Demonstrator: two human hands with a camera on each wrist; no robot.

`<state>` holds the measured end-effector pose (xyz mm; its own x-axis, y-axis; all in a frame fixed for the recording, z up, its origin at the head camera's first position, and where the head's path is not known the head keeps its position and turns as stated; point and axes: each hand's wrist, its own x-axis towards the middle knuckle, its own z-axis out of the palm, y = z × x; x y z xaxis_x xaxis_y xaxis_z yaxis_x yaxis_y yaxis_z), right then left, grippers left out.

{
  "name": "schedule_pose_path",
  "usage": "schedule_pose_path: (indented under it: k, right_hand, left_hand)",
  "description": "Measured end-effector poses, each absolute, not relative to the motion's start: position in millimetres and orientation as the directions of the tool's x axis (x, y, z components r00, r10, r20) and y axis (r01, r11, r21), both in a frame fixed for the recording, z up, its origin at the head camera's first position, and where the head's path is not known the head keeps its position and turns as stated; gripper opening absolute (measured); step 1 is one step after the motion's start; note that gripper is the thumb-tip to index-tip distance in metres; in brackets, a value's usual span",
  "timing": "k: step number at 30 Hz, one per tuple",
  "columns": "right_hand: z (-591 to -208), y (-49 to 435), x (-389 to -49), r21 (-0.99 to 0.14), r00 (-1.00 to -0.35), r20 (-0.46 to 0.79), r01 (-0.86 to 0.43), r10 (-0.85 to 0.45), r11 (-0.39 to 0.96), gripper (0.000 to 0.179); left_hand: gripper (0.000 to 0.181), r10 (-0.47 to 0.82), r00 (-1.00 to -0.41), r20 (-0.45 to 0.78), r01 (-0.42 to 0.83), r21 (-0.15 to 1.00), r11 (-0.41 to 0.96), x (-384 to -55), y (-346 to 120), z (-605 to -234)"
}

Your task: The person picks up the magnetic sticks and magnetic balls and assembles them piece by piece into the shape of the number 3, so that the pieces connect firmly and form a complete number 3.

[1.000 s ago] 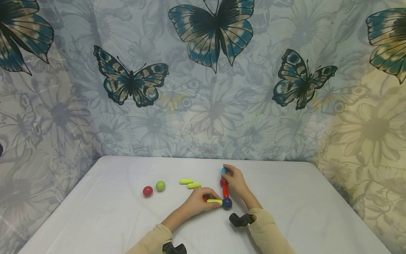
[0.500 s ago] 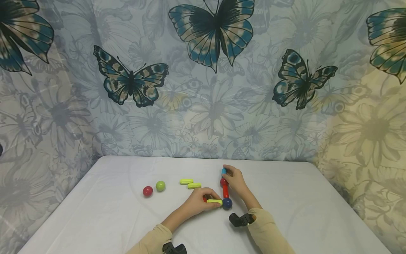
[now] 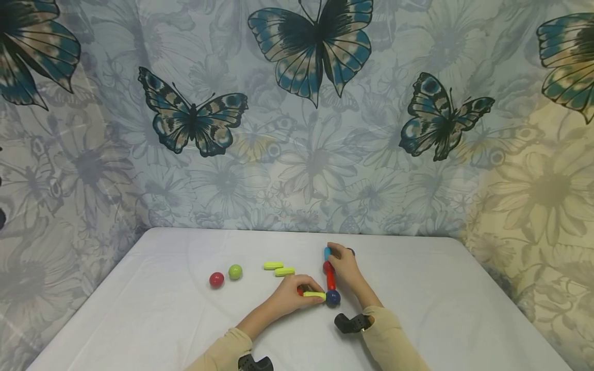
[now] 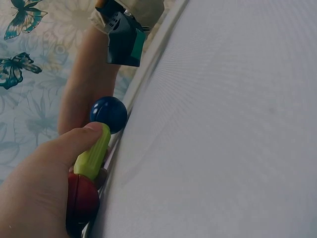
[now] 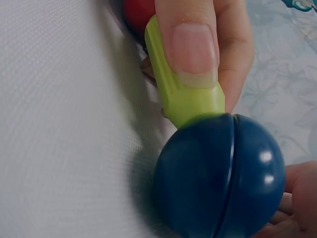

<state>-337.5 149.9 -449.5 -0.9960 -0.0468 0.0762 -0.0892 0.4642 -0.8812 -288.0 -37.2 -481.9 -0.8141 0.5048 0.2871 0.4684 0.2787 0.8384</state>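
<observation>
My left hand pinches a yellow-green rod between thumb and fingers. One end of that rod meets a dark blue ball; at its other end sits a red ball, partly covered by the hand. From the blue ball a red rod runs away from me to another red ball. Beyond it a light blue rod is held by the fingertips of my right hand. Part of a dark ball shows behind the right hand, which hides the rest.
Two loose yellow-green rods, a nearer rod and a farther rod, lie beyond my left hand. Farther left on the white table are a green ball and a red ball. A butterfly-patterned cloth hangs behind the table.
The right hand has shifted very slightly toward me, and a dark ball now shows behind it. My left hand keeps its place and its hold on the yellow-green rod.
</observation>
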Motion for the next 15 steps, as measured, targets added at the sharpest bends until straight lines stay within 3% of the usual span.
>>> schedule_pose_path:
  k: [15]
  right_hand:
    - [-447.9,151.7,-336.5,-0.923,-0.982,0.180,-0.187,-0.051,0.337,0.047]
  left_hand:
    - [0.014,0.502,-0.814,0.291,0.467,0.842,0.269,-271.4,-36.6,-459.1]
